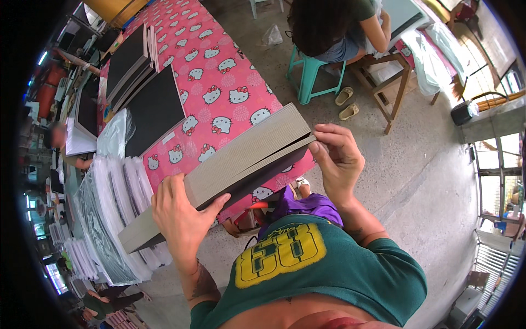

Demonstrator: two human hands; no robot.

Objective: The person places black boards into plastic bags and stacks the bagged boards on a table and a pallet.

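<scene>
A long, thick stack of thin grey boards (246, 151) is held on edge in front of me, slanting from lower left to upper right. Its near face is black. My left hand (183, 214) grips the stack left of its middle, thumb on the near side and fingers over the edges. At the right end, my right hand (338, 162) pinches the corner of the nearest boards between thumb and fingers. A narrow dark gap separates these boards from the others at that end. How many boards the pinch holds, I cannot tell.
Under the stack, a table has a pink patterned cover (219, 98). Black boards (150, 107) lie piled on its left side. Plastic-wrapped packs (112, 214) stand at the left. A person on a green stool (313, 77) sits at the upper right, with tan clogs (347, 111) nearby.
</scene>
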